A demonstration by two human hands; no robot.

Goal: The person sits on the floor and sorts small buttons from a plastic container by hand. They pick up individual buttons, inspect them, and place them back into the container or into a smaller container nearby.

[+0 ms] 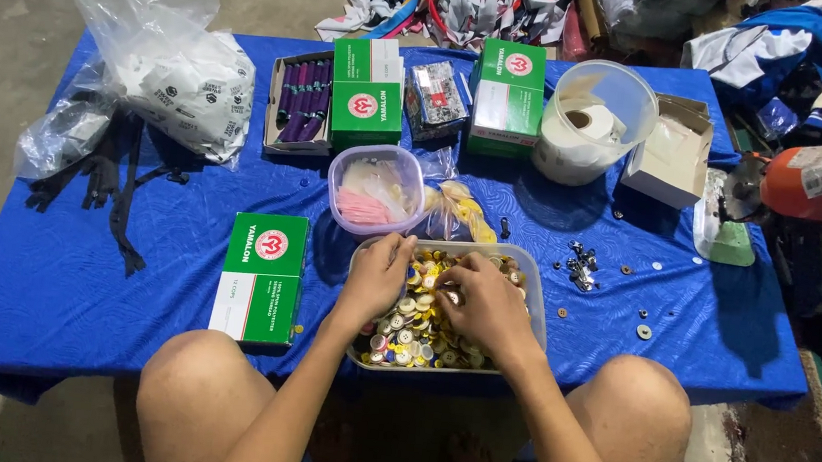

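Note:
A clear rectangular tub (535,318) full of mixed buttons (411,337), mostly yellow, white and metallic, sits at the near edge of the blue cloth. Both of my hands are down in it. My left hand (376,276) rests on the buttons at the tub's far left, fingers curled at the rim. My right hand (486,304) lies over the middle of the pile with fingers bent, pinching among the buttons; whether it holds one is hidden.
A green and white box (261,277) lies left of the tub. Behind it stand a lidded tub of pink items (374,192), more green boxes (367,91), a round container with tape (592,123), plastic bags (185,79), black zippers (118,193) and loose small parts (580,265).

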